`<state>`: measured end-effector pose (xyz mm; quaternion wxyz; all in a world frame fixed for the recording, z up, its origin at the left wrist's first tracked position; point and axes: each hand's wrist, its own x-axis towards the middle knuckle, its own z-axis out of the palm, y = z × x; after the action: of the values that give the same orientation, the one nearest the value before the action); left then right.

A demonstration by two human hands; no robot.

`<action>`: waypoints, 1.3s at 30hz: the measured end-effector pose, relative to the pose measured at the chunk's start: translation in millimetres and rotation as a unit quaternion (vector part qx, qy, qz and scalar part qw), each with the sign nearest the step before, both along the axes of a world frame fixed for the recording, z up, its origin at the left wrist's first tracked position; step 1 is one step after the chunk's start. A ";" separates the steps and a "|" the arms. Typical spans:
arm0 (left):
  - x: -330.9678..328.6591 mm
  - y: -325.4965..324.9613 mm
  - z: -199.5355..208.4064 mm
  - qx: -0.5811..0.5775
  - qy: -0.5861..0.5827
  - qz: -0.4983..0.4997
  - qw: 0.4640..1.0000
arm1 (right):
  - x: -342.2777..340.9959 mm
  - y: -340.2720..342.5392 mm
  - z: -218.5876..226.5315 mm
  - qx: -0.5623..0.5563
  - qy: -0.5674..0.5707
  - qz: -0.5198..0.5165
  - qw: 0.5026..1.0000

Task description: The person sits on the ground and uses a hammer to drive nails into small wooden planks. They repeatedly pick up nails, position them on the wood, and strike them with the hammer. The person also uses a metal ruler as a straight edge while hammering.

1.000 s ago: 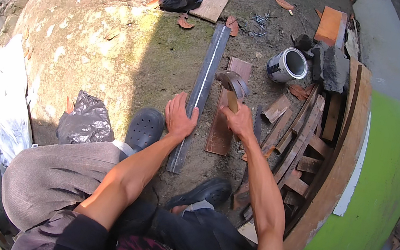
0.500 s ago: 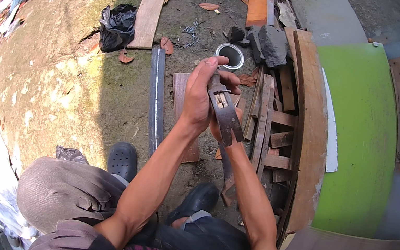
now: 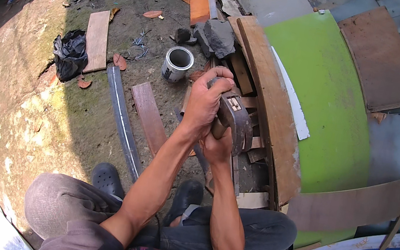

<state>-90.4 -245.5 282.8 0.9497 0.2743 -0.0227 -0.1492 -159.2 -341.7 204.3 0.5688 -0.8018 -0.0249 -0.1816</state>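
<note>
A claw hammer (image 3: 239, 120) with a dark, worn iron head is between my two hands, in front of my knees. The end of its wooden handle shows pale in the eye of the head. My left hand (image 3: 205, 102) is closed round the far end of the head. Below it, my right hand (image 3: 217, 146) grips the handle close under the head. Most of the handle is hidden by this hand. A metal can (image 3: 173, 74) stands open on the ground just beyond my left hand.
Wooden boards and a long plank (image 3: 272, 105) lie at the right, beside a green panel (image 3: 322, 92). Grey stone chunks (image 3: 218, 38) sit at the far end. To the left are a dark strip (image 3: 123, 123), a brown board (image 3: 148, 116) and a black plastic bag (image 3: 70, 55).
The hammer has turned in my hands, its claw now pointing more to the right. My right hand has come into view on the handle. My view has shifted to the right.
</note>
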 end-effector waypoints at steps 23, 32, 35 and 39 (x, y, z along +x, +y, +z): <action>-46.0 147.8 -240.8 0.756 0.156 0.242 0.588 | 108.4 36.9 -60.6 0.327 0.026 0.043 0.944; -55.9 123.6 -306.3 0.879 0.106 0.181 0.429 | 149.6 57.4 -95.8 0.303 0.013 0.076 0.950; -62.2 125.0 -308.9 0.886 0.100 0.188 0.411 | 148.5 59.4 -103.2 0.299 0.018 0.097 0.949; -54.3 114.1 -306.2 0.881 0.098 0.181 0.426 | 132.5 48.2 -223.1 0.294 0.098 -0.019 0.951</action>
<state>-144.7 -131.3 -23.4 0.1919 0.9432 0.2641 0.0616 -26.7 -293.5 -18.8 0.7751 -0.6134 0.1009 -0.1127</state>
